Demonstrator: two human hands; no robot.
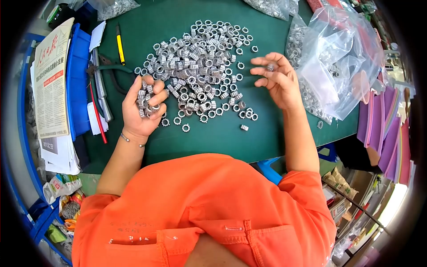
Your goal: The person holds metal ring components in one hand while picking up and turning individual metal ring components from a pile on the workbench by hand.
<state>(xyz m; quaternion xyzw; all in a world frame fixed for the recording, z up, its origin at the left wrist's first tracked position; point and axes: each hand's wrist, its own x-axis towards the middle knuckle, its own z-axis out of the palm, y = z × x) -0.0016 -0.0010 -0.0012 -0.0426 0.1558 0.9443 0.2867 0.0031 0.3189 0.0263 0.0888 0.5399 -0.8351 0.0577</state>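
Note:
A heap of small silvery toothed metal rings (195, 62) lies on the green tabletop (195, 144), with single rings scattered round its edges. My left hand (141, 104), at the heap's near left side, is curled round several of these rings, which show between palm and fingers. To the right of the heap, my right hand (278, 80) is raised with one toothed ring (270, 67) between its fingers. That hand is apart from the heap. A lone ring (244, 127) lies at the near right of the pile.
Clear plastic bags (333, 62) with more rings stand at the right. On the left are pliers (111, 67), a yellow marker (120, 44), a red pen (98, 113) and a blue bin (79, 84) beside a newspaper (52, 80). Further bags (113, 8) sit at the far edge.

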